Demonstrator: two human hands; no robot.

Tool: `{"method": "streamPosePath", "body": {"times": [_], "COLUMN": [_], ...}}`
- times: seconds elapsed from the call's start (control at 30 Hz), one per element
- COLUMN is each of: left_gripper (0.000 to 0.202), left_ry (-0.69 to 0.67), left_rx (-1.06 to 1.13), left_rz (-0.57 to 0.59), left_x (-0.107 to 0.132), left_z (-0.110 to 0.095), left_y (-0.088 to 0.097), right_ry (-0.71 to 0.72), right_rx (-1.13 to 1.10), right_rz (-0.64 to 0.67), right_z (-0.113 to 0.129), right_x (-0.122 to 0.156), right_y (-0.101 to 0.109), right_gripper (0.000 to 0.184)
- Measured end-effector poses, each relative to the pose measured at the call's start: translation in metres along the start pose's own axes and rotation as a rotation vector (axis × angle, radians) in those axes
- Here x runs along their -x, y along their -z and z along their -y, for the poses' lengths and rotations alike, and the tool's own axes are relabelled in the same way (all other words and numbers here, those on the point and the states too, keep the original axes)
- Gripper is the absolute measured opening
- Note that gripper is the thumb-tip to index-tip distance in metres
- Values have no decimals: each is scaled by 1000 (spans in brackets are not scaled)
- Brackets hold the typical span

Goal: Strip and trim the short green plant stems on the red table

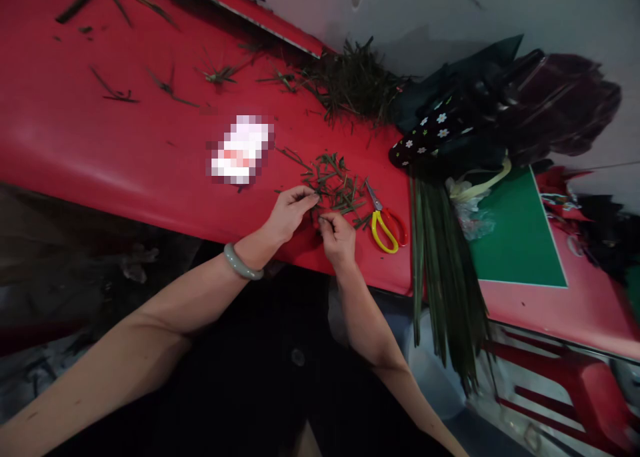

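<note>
My left hand (291, 210), with a pale green bangle (242, 262) on its wrist, pinches thin green leaf strips at the edge of a small pile of leaf pieces (334, 182) on the red table (125, 137). My right hand (338, 238) is curled closed just beside it, fingertips pinched on a thin strip near the same pile. The two hands nearly touch. Yellow-and-red scissors (386, 225) lie just right of my right hand.
A bundle of long green leaves (445, 277) hangs over the table's front edge. A bigger heap of leaf scraps (353, 84) lies at the back, dark bags (480, 120) to the right, and a green mat (517, 234). A red stool (575, 387) stands at lower right.
</note>
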State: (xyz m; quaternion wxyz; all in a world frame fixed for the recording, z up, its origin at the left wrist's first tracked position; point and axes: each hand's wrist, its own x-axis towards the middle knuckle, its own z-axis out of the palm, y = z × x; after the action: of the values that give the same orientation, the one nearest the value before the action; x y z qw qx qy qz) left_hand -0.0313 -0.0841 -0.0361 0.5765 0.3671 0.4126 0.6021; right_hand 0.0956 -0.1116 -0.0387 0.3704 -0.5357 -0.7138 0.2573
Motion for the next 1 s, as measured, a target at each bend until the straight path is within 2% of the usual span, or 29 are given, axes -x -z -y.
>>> {"method": "streamPosePath", "body": {"times": [0.13, 0.23, 0.33, 0.57, 0.73, 1.0], "left_gripper": [10, 15, 21, 13, 18, 26], "left_ry": [21, 56, 98, 119, 139, 174], "left_rx": [9, 22, 31, -8, -38, -98], "left_rz": [45, 134, 212, 155, 151, 236], "left_x": [-1, 0, 2, 4, 5, 5], "left_z": [-2, -2, 0, 1, -4, -4], "left_y": [0, -1, -1, -1, -2, -1], "right_ry": [-35, -64, -73, -119, -114, -194], "right_rx": [-39, -78, -90, -144, -161, -172], "right_rz": [-59, -153, -189, -163, -139, -201], "right_z": [-3, -7, -7, -9, -9, -11], "right_x": [2, 4, 4, 3, 3, 1], "right_y": [-2, -3, -3, -3, -3, -2], "right_gripper": [16, 17, 18, 19, 20, 20]}}
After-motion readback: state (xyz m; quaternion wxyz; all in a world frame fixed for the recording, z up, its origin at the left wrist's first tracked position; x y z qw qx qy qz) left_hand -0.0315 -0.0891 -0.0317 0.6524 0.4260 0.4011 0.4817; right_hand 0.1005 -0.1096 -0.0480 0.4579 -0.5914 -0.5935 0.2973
